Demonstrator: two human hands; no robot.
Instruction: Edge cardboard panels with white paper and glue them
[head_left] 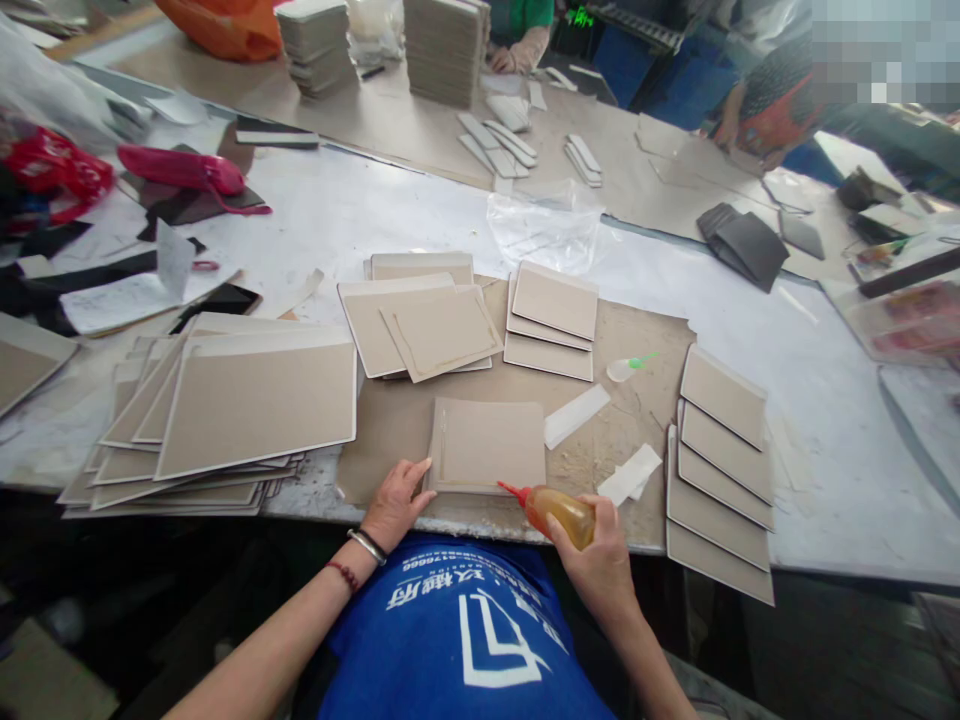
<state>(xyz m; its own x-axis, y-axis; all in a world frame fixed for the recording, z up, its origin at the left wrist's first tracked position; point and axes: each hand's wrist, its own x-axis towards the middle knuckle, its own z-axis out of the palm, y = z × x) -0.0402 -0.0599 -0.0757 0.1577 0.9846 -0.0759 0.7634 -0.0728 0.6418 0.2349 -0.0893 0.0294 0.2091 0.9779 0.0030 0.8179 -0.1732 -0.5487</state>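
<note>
In front of me lies a beige rectangular board (491, 440), seemingly on a small stack, with a thin glue line along its left side. My left hand (397, 503) rests at that board's left edge, thumb and fingers apart, touching it without wrapping round it. My right hand (600, 560) is closed round a squeeze glue bottle (562, 515) of amber liquid. The bottle's red nozzle points left, its tip at the board's lower edge. Just behind, another beige board (442, 332) bearing a glue line lies slanted over other boards.
Larger boards (262, 400) are piled left; smaller ones (727, 490) overlap at right, some past the table edge. White strips (577, 417) and a green-tipped small bottle (622, 370) lie nearby. Beyond are a clear plastic bag (547, 230), tall board stacks (446, 50) and co-workers' hands (517, 55).
</note>
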